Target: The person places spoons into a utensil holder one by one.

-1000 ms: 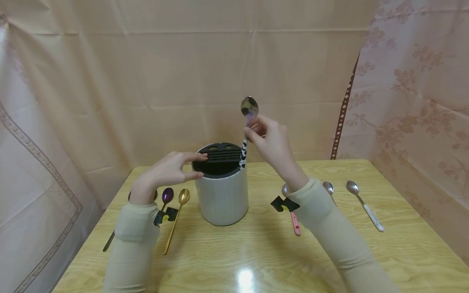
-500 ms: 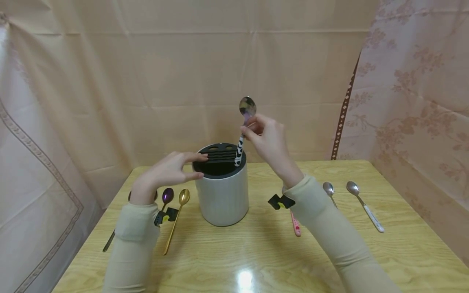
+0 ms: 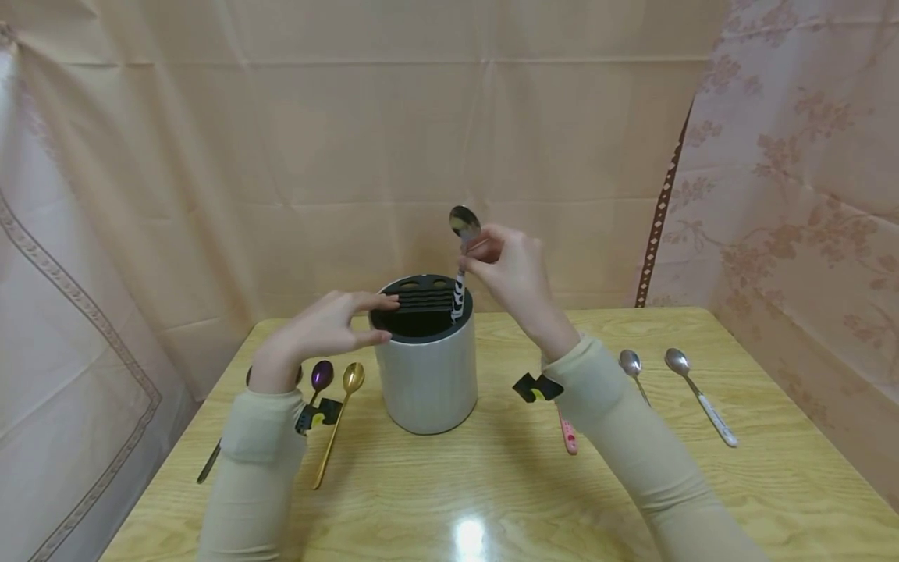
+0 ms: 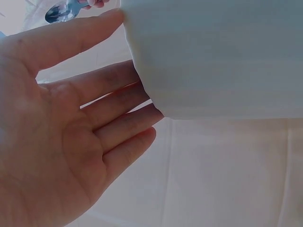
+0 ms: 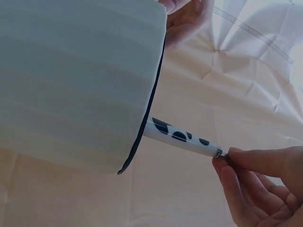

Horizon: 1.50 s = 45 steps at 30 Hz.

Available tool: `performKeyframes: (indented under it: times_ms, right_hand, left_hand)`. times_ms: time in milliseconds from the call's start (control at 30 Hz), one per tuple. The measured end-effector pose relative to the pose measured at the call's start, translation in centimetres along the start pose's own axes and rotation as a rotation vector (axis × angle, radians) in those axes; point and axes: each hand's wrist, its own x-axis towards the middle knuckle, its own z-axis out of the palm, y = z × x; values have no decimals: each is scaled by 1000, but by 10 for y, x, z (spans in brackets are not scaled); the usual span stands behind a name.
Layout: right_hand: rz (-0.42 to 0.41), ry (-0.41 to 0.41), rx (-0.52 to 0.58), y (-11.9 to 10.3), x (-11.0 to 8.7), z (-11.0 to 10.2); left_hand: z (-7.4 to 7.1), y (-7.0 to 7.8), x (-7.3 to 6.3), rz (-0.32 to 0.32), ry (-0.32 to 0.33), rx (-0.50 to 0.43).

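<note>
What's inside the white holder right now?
The spoon, pinched by the right hand, has its spotted handle partly in the front opening of the black lid. Deeper contents, if any, are hidden by darkness and the white holder.

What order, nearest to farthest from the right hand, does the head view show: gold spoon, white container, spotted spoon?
1. Spotted spoon, in the right hand.
2. White container, to its left.
3. Gold spoon, left of the container.

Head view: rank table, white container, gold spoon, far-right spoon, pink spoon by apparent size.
1. Table
2. White container
3. Gold spoon and far-right spoon: too alike to rank
4. Pink spoon: smallest visible area, partly hidden by the right sleeve
</note>
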Motion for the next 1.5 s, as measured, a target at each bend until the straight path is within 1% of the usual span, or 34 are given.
performKeyframes:
  times_ms: [167, 500, 633, 933, 1267, 1500]
  right_hand:
    - [8, -22, -15, 1, -1, 0]
    - [18, -55, 14, 0, -2, -2]
    - [35, -72, 20, 0, -3, -2]
    - [76, -127, 3, 3, -5, 0]
    - [90, -169, -26, 7, -6, 2]
    - [126, -211, -34, 8, -8, 3]
  left_hand:
    - [1, 0, 0, -8, -3, -7]
    - [0, 2, 0, -8, -5, -1]
    - [0, 2, 0, -7, -2, 1]
    - [-1, 1, 0, -5, -3, 7]
    - [0, 2, 0, -9, 0, 3]
    - [0, 3, 0, -12, -3, -2]
